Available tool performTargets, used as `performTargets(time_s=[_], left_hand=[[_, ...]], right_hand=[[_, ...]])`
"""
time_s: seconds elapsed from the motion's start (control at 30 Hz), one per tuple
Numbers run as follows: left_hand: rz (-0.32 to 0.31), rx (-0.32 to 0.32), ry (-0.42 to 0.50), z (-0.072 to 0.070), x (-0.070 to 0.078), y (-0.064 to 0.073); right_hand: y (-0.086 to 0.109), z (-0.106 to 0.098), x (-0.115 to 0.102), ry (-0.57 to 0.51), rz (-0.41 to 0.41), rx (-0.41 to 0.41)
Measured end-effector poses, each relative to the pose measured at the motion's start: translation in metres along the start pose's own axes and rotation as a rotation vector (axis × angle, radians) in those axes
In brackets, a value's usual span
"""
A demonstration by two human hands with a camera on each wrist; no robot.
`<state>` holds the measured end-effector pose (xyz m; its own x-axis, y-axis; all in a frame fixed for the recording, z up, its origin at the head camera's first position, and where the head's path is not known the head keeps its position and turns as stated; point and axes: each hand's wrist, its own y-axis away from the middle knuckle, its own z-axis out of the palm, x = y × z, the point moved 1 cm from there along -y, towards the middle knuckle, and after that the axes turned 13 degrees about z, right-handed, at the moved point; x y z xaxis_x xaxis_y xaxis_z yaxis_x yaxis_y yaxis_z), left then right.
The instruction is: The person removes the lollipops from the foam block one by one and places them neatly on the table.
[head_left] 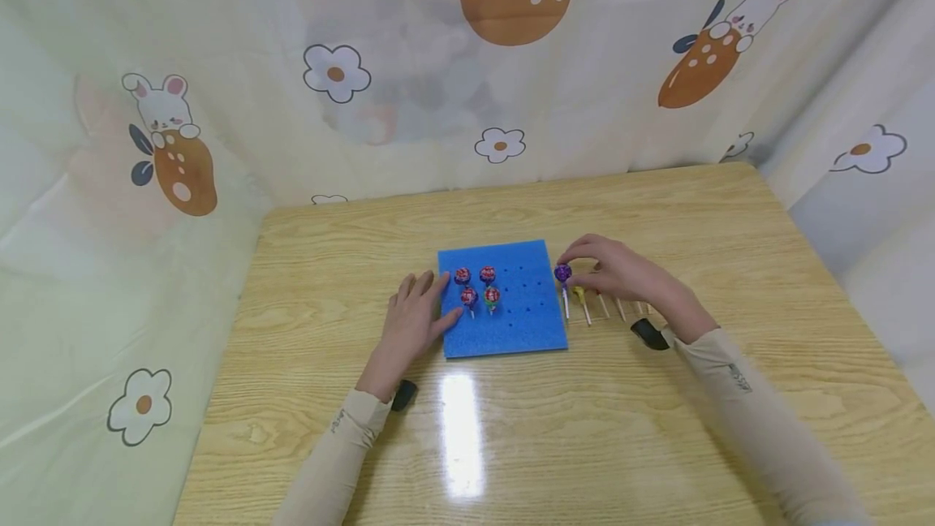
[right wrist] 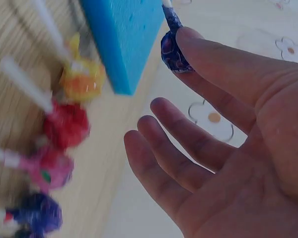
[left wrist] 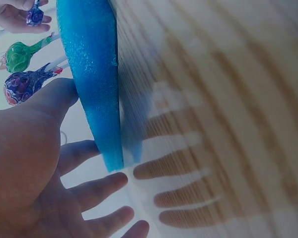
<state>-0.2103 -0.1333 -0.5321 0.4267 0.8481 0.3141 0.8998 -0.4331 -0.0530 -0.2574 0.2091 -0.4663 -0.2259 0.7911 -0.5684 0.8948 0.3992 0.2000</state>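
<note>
A purple-wrapped lollipop [head_left: 562, 273] is pinched by its candy end between the thumb and index finger of my right hand [head_left: 609, 268], its white stick pointing down beside the blue foam board's right edge. In the right wrist view the other fingers of that hand are spread apart from the lollipop [right wrist: 174, 52]. The blue foam board [head_left: 478, 339] lies flat and has rows of small holes. Several lollipops, one of them green and red [head_left: 493, 296], stand in its left part. My left hand [head_left: 412, 316] rests at the board's left edge, fingers extended, thumb on the board's top.
Right of the board lies a row of lollipops on the wooden table [head_left: 329, 282], including a yellow one [right wrist: 82, 79], a red one [right wrist: 67, 126], a pink one [right wrist: 49, 168] and a dark blue one [right wrist: 37, 213]. A patterned curtain [head_left: 409, 15] hangs behind the table.
</note>
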Motion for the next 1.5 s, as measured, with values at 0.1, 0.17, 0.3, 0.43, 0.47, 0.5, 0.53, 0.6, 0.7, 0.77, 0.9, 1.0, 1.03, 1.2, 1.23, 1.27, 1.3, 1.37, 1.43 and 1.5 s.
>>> performTargets(time_s=[0.1, 0.17, 0.3, 0.43, 0.47, 0.5, 0.53, 0.6, 0.7, 0.77, 0.9, 1.0, 1.03, 1.2, 1.23, 1.27, 1.3, 1.37, 1.43, 1.5], left_hand=[[-0.005, -0.004, 0.008, 0.0, 0.0, 0.0], [-0.009, -0.008, 0.015, 0.0, 0.0, 0.0], [-0.013, -0.012, 0.027, 0.0, 0.0, 0.0], [-0.017, -0.01, 0.027, -0.001, 0.0, 0.0], [-0.017, -0.01, 0.027, -0.001, 0.0, 0.0], [-0.016, -0.007, 0.025, -0.001, 0.001, 0.0], [-0.015, -0.005, 0.023, -0.001, 0.0, 0.0], [-0.012, -0.004, 0.019, -0.001, 0.0, 0.0], [-0.01, -0.005, 0.017, 0.0, 0.0, 0.0], [-0.01, -0.008, 0.018, 0.0, 0.0, 0.0], [-0.011, -0.004, 0.029, -0.001, 0.0, 0.001], [-0.01, 0.0, 0.033, -0.001, 0.0, 0.001], [-0.01, 0.0, 0.033, -0.001, 0.0, 0.001], [-0.01, 0.003, 0.031, 0.0, -0.001, 0.0], [-0.011, 0.002, 0.032, 0.0, -0.001, 0.0], [-0.013, 0.0, 0.033, 0.0, -0.001, 0.0], [-0.015, -0.002, 0.032, 0.0, -0.001, 0.0], [-0.019, -0.003, 0.036, 0.0, -0.001, 0.0], [-0.021, -0.005, 0.036, 0.0, 0.0, 0.0], [-0.022, -0.004, 0.036, 0.0, 0.0, 0.0]], right_hand=[[0.005, -0.007, 0.008, 0.017, 0.016, 0.007], [0.008, -0.011, 0.013, 0.022, 0.038, 0.006], [0.012, -0.02, 0.022, 0.029, 0.074, -0.002], [0.017, -0.028, 0.031, 0.012, 0.084, -0.014], [0.018, -0.029, 0.033, 0.005, 0.087, -0.017], [0.019, -0.031, 0.036, -0.002, 0.093, -0.02], [0.02, -0.033, 0.039, -0.007, 0.098, -0.021], [0.022, -0.037, 0.044, 0.0, 0.113, -0.015], [0.025, -0.044, 0.053, 0.012, 0.132, 0.001], [0.028, -0.048, 0.058, 0.025, 0.14, 0.013], [0.032, -0.055, 0.069, 0.046, 0.158, 0.018], [0.035, -0.06, 0.079, 0.076, 0.18, 0.015], [0.035, -0.062, 0.083, 0.089, 0.187, 0.013], [0.037, -0.069, 0.1, 0.157, 0.207, 0.0], [0.037, -0.069, 0.102, 0.169, 0.217, -0.006], [0.037, -0.069, 0.105, 0.178, 0.228, -0.012], [0.037, -0.069, 0.106, 0.18, 0.241, -0.022], [0.037, -0.068, 0.11, 0.177, 0.277, -0.045], [0.036, -0.066, 0.112, 0.169, 0.318, -0.068], [0.035, -0.063, 0.114, 0.162, 0.336, -0.083]])
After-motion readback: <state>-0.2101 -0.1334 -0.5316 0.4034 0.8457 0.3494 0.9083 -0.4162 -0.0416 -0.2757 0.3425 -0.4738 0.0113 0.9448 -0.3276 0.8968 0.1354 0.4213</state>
